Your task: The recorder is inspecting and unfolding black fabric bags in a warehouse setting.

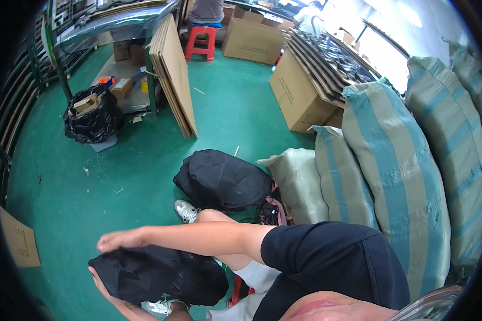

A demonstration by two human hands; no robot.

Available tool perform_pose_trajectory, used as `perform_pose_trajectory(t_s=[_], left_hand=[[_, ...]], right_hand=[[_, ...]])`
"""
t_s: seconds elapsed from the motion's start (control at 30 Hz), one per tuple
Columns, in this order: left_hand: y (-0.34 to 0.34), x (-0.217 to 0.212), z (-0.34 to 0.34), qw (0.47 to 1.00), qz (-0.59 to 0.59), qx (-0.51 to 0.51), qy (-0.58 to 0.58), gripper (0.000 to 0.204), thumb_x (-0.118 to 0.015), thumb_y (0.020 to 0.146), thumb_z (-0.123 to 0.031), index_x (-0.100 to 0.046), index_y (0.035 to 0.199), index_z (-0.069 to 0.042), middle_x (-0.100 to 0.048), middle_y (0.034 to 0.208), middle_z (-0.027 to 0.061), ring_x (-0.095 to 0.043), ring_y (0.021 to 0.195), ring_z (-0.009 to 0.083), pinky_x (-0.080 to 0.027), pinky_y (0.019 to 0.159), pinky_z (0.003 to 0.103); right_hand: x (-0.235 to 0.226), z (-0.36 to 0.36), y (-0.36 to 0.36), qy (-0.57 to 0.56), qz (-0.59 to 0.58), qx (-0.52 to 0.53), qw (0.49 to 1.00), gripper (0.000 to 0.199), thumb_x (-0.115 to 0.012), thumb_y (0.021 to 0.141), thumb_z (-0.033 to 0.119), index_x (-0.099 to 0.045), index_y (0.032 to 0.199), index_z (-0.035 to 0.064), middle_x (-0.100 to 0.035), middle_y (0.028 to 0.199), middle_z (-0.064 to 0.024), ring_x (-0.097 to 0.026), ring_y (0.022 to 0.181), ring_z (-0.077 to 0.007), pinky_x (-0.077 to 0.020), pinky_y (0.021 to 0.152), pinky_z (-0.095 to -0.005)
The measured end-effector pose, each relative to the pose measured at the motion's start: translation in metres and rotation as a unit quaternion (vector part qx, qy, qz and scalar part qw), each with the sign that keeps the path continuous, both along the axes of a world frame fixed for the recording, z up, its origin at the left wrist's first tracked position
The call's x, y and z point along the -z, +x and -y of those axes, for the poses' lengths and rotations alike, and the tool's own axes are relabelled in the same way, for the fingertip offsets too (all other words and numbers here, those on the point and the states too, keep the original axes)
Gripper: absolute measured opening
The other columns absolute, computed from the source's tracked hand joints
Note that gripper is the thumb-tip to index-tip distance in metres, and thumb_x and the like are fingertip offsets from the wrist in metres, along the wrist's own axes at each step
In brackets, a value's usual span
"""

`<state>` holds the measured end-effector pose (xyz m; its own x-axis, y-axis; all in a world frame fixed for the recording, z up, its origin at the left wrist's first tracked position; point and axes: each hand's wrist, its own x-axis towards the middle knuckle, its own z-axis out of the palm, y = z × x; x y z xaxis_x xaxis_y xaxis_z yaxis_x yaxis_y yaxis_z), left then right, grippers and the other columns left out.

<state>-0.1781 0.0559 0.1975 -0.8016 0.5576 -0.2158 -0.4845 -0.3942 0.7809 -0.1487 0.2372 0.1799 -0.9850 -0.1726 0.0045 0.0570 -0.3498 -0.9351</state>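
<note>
A bulky black fabric bag (160,275) lies across the lower left, in front of my knees. From below, my left hand (103,286) cups its far left end, fingers closed against the fabric; part of that hand is hidden behind the bag. My right hand (122,239) reaches across above the same end, fingers extended and close to the top edge; whether it touches the fabric is unclear. A second black fabric bag (222,181) rests on the floor beyond my right leg.
Tall striped woven sacks (393,160) crowd the right side. Ahead lean brown cardboard sheets (171,80), near a black-lined bin (93,115) and a workbench (112,37). Cardboard cartons (305,93) stand farther back; a person sits on a red stool (201,43).
</note>
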Motion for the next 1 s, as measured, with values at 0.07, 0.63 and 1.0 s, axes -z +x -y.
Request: perform_pose_trajectory(t_s=[0.07,0.63,1.0], left_hand=[[0.013,-0.009,-0.007,0.992,0.120,-0.014,0.034,0.059,-0.037,0.096,-0.054,-0.055,0.111,-0.001,-0.059,0.106,0.0112,-0.060,0.093,0.0240,-0.051,0.082,0.038],[0.002,0.001,0.047,0.984,-0.125,0.056,0.117,0.080,-0.057,0.068,-0.030,-0.035,0.137,0.004,-0.045,0.134,0.0207,-0.046,0.121,0.0365,-0.037,0.103,0.045],[0.051,-0.117,0.000,0.939,0.216,-0.266,-0.035,0.062,-0.050,0.089,-0.041,-0.046,0.132,0.003,-0.046,0.137,0.0179,-0.046,0.121,0.0351,-0.035,0.105,0.045]], right_hand=[[-0.002,0.012,0.008,-0.087,0.114,-0.116,0.983,0.058,-0.054,0.090,0.051,-0.050,0.127,0.0064,-0.049,0.127,-0.0060,-0.046,0.117,-0.0188,-0.0384,0.099,-0.0363],[-0.013,-0.003,-0.001,-0.414,0.112,0.001,0.903,0.027,-0.060,0.076,0.013,-0.064,0.096,-0.0051,-0.069,0.089,-0.0161,-0.067,0.074,-0.0277,-0.0543,0.073,-0.0403],[-0.015,0.005,-0.025,-0.496,0.143,0.021,0.856,0.032,-0.050,0.087,0.023,-0.062,0.101,-0.0035,-0.068,0.097,-0.0155,-0.066,0.081,-0.0277,-0.0522,0.080,-0.0417]])
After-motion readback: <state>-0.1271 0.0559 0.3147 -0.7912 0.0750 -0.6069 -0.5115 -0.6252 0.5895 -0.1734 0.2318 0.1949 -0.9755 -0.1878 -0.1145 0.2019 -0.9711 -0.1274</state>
